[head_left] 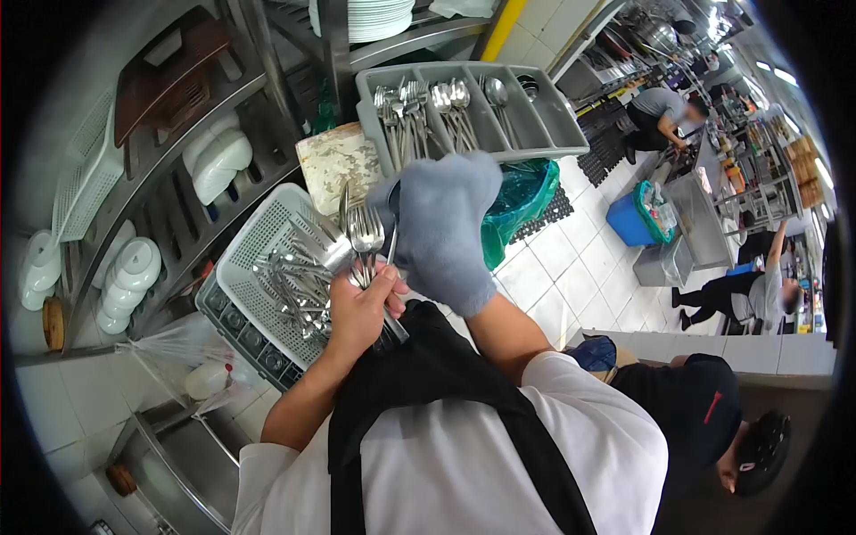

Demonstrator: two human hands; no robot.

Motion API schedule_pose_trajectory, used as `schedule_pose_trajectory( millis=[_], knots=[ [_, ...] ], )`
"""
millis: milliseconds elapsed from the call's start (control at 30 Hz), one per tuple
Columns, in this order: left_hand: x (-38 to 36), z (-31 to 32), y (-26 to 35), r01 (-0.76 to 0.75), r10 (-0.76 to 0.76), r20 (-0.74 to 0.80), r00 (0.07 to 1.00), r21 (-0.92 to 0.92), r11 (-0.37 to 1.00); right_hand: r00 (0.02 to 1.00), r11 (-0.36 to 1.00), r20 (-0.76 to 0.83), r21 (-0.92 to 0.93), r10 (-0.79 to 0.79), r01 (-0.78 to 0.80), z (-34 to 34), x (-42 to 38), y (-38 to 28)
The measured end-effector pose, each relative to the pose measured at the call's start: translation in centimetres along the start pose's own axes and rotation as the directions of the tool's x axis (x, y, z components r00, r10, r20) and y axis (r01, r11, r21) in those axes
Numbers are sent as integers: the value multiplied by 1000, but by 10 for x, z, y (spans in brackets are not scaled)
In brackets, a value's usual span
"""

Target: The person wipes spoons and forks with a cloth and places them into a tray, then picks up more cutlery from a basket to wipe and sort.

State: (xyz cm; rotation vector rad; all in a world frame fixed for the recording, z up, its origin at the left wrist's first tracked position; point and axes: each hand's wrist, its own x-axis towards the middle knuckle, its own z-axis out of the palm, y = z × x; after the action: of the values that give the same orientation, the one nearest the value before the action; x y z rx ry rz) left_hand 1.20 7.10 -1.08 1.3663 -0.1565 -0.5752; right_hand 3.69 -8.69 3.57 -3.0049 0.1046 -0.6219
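My left hand (359, 308) is closed around a bunch of cutlery, with forks (366, 230) and a knife standing up out of the fist. A grey cloth (446, 227) wraps my right hand and hides its fingers; the cloth is bunched close beside the forks. Below and left of the held bunch, a light perforated basket (239, 259) contains a heap of loose cutlery (292, 290). Beyond my hands lies a grey cutlery tray (562, 134) with forks (406, 111) and spoons (455, 102) sorted into its compartments.
A green-lined bin (526, 201) stands below the tray's right half. On the left, metal shelves hold white bowls (218, 160), a brown tray (169, 76) and plates (366, 18). Dark racks (223, 321) lie under the basket. A person in black (687, 401) is close on my right.
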Motion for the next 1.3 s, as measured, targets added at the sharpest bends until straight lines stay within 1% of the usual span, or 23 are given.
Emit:
schedule_pose_trajectory(
  millis=[133, 167, 200, 267, 300, 333, 367, 400, 433, 500, 567, 633, 667, 700, 833, 900, 933, 967, 1000, 1133, 1233, 1267, 1300],
  knots=[
    [13, -2, -8, 33, -33, -39, 999, -8, 999, 995, 991, 75, -120, 66, -57, -23, 1, -15],
    [15, -3, -9, 34, -35, -48, 998, -14, 999, 973, 964, 127, 163, 192, -212, -13, -2, -13],
    [15, -1, -7, 69, -69, -46, 997, 2, 998, 933, 834, 213, 423, 289, -355, 0, -5, -10],
    [13, 10, -1, 78, -80, -41, 996, -55, 995, 821, 326, 441, 766, 363, -555, 12, -7, -8],
    [12, 13, 0, 91, -96, -38, 995, -113, 989, 822, 325, 440, 767, 362, -553, 15, -5, 1],
    [10, 11, -3, 107, -105, 18, 994, -116, 987, 977, 745, 79, 637, 196, -200, 12, -1, 17],
    [10, 10, -5, 110, -109, 17, 994, -115, 987, 972, 944, -194, 276, -129, 181, 10, 3, 30],
    [9, 10, -6, 96, -92, 63, 994, -63, 993, 961, 934, -252, 300, -118, 193, 9, 3, 35],
    [7, 9, -8, 82, -80, 108, 991, -11, 997, 963, 932, -246, 309, -114, 189, -11, 4, 31],
    [8, 9, -9, 63, -62, 86, 994, -11, 998, 992, 999, 123, -26, -42, 46, -65, 9, 12],
    [18, 10, -4, 25, -25, 26, 999, 5, 1000, 977, 997, 210, -71, -23, 38, -59, -5, 3],
    [24, 6, -8, -11, 11, -27, 1000, 16, 1000, 978, 928, -41, 309, -203, 206, -23, -25, 9],
    [24, 5, -5, 69, -69, -10, 998, 8, 998, 951, 832, -188, 463, -245, 305, -19, -29, 9],
    [25, 4, -4, 148, -148, 14, 989, 3, 989, 951, 834, -188, 459, -245, 306, -21, -32, 11],
    [13, 0, -10, 248, -233, 107, 967, -160, 955, 957, 873, -107, 392, -269, 289, -52, -26, 28],
    [9, 0, -9, 270, -254, 111, 961, -160, 950, 967, 921, 156, 366, -203, 135, -47, -30, 56],
    [6, 2, -5, 282, -263, 120, 957, -185, 942, 975, 808, 218, 568, 37, -158, -13, -25, 76],
    [4, 3, -3, 297, -275, 129, 953, -208, 932, 908, 183, 356, 899, 222, -397, -16, -14, 77],
    [4, 2, -5, 287, -262, 141, 955, -195, 938, 890, 86, 406, 899, 205, -430, -14, -1, 87],
    [6, 2, 0, 221, -214, 56, 975, -252, 942, 960, 487, 172, 833, 222, -262, -14, 9, 94],
    [13, -1, -3, 190, -190, 22, 981, -232, 954, 991, 721, -13, 687, 132, -87, -13, -5, 79],
    [13, 3, 3, 183, -189, -2, 982, -232, 955, 992, 720, -13, 689, 127, -83, -6, -7, 74],
    [14, 4, 1, 183, -188, -2, 982, -231, 956, 951, 459, 97, 858, 295, -230, 10, -14, 64]
  ],
)
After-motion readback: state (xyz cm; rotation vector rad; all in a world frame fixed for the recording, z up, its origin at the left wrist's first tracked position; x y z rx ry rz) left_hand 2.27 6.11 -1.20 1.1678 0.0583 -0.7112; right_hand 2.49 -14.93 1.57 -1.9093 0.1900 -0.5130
